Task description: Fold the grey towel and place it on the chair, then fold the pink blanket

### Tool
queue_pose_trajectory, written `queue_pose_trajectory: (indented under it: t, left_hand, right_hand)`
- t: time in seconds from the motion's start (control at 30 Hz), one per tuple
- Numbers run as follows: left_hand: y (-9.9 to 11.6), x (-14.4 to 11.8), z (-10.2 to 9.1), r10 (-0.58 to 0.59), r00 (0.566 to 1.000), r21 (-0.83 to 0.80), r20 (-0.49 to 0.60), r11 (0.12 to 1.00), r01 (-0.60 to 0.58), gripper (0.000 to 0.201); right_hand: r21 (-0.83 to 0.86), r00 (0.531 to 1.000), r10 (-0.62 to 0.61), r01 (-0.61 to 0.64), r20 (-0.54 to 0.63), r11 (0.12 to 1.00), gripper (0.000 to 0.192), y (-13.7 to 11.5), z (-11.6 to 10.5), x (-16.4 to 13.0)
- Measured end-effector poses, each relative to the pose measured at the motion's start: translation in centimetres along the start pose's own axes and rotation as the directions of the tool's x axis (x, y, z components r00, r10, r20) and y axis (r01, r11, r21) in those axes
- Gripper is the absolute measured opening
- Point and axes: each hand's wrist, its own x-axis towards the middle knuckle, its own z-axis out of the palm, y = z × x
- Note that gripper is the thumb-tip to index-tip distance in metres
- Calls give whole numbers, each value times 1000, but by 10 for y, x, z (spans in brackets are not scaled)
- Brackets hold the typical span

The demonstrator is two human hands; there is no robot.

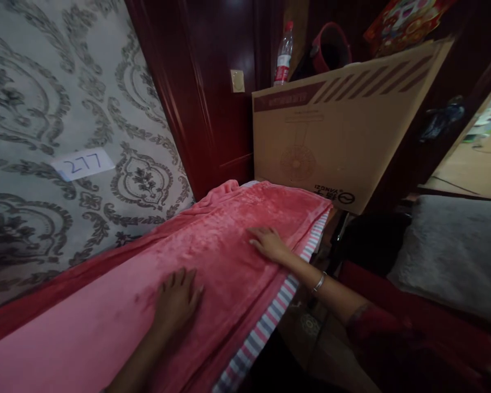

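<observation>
A pink plush blanket [213, 240] lies spread over a bed, on top of a striped sheet [270, 319] whose edge shows along the right side. My left hand [178, 297] rests flat on the blanket, fingers spread, holding nothing. My right hand [268, 243] also lies flat on the blanket, farther up and near its right edge, with a bracelet [319, 282] on the wrist.
A patterned wall [45, 109] with a paper label reading 277 [83, 163] runs along the left. A large cardboard box [343, 131] stands at the bed's far end, with a plastic bottle [283, 54] behind it. Dark wooden panels stand behind. A grey cushion [454, 251] lies at the right.
</observation>
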Motion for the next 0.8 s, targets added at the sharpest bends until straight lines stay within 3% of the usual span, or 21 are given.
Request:
queue_pose_trajectory:
  t: [0.13, 0.3, 0.43, 0.53, 0.63, 0.8]
  left_hand:
    - [22, 50, -15, 114, 992, -37, -62, 992, -117, 54]
    - [67, 100, 1, 258, 950, -62, -176, 960, -273, 60]
    - [83, 105, 21, 297, 927, -6, -230, 952, -307, 55]
    - [82, 104, 26, 302, 923, 22, -237, 952, -306, 54]
    - [81, 105, 25, 300, 926, 23, -229, 953, -303, 54]
    - [81, 103, 23, 290, 932, -18, -218, 954, -300, 54]
  right_hand:
    - [-117, 980, 195, -199, -42, 973, 60, 33, -10, 14]
    - [-186, 972, 233, -232, -18, 955, 61, 57, 2, 6]
    - [-131, 957, 268, -281, -109, 951, 58, 76, -9, 16]
    - [-169, 893, 400, -435, -207, 884, 62, 104, -25, 25]
    - [-215, 841, 514, -541, -168, 813, 65, 130, -32, 28]
    - [-212, 831, 541, -556, -125, 804, 63, 140, -34, 42]
